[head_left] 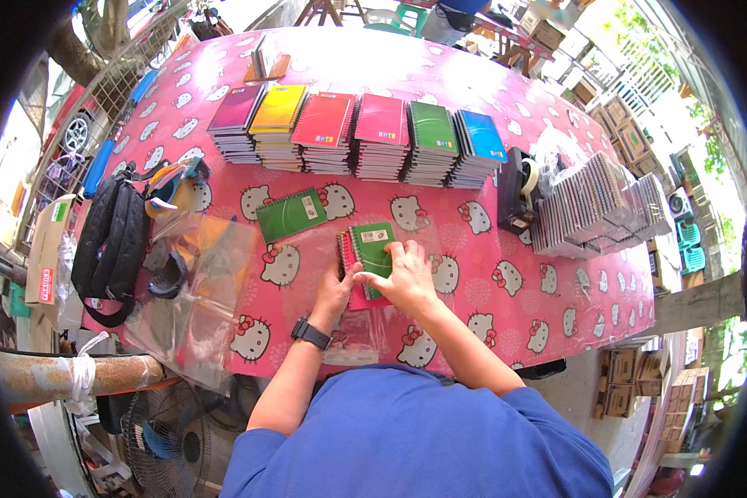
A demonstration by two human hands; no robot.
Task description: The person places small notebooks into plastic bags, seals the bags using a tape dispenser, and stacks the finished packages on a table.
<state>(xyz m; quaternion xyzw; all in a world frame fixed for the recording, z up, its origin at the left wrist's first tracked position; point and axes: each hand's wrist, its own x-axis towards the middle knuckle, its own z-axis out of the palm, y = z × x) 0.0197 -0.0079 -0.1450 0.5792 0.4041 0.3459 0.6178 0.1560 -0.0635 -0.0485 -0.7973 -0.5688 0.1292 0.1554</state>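
Observation:
In front of me is a small pile of spiral notebooks, with a green notebook (373, 249) on top and a pink-red notebook (365, 300) showing beneath it. My left hand (338, 290) closes on the pile's left lower edge, by the spiral binding. Across the green cover's right side lies my right hand (402, 272), its fingers bent round the edge and its thumb reaching toward the left hand. Another green notebook (292, 216) lies flat and tilted just beyond, to the left. Clear plastic (357, 332) spreads under and near my hands.
Notebook stacks in several colours, among them a yellow stack (277, 112) and a blue stack (480, 141), line the far side. To the right stand a black tape dispenser (519, 191) and plastic-wrapped notebook bundles (593, 207). A black bag (112, 245) and plastic sleeves (195, 307) lie left.

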